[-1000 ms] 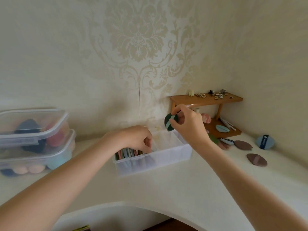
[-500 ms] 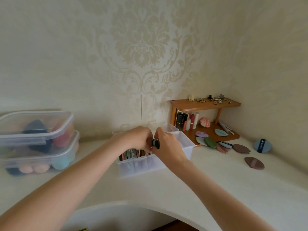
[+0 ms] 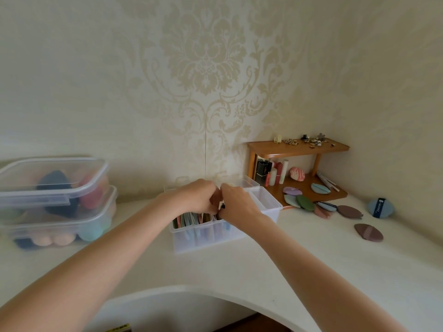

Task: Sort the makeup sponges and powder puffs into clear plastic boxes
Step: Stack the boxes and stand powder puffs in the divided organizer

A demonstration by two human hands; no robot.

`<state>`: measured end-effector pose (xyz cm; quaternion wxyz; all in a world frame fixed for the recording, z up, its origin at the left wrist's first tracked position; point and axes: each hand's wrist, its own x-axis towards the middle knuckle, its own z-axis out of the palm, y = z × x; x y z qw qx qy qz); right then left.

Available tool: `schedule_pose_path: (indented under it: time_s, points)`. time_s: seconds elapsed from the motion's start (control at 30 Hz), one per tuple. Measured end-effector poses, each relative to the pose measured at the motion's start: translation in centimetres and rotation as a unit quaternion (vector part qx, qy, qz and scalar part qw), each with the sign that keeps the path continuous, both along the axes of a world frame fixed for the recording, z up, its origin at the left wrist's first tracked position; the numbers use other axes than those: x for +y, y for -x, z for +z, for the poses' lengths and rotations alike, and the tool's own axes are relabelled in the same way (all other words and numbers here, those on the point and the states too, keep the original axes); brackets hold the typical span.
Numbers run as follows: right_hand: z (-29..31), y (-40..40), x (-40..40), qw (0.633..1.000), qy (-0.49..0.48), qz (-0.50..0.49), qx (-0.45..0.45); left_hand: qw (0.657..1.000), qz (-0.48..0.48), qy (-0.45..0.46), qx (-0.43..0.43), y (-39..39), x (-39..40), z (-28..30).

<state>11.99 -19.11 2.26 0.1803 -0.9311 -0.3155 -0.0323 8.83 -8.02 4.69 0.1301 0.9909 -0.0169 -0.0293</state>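
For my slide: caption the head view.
Both hands tuck a puff into the divided box; more puffs wait.

Head view looks down, close above counter [image 3: 299, 271].

both hands meet over the clear divided box [image 3: 266, 203] on the pale counter [image 3: 311, 259]: the left hand [image 3: 195, 198] curls above the upright puffs [image 3: 189, 219] in its left compartment, and the right hand [image 3: 237, 204] pinches a dark puff [image 3: 222, 207] just beside it. two lidded clear boxes of sponges [image 3: 55, 200] are stacked at far left. a wooden shelf [image 3: 297, 149] stands at right, with loose puffs [image 3: 347, 210] around its base.
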Motion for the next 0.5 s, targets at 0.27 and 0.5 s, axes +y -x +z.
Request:
schedule_pose_path:
  time_s: [0.27,0.5]
  points:
    - [2.0,-1.0,-2.8,0.992,-0.077,0.055,0.080,0.996,0.019,0.031,-0.083,0.0,0.3,0.7]
    - [2.0,-7.9,-10.6,0.976,-0.031,-0.212,-0.033,0.997,-0.055,0.041,-0.043,-1.1,-0.9,0.2]
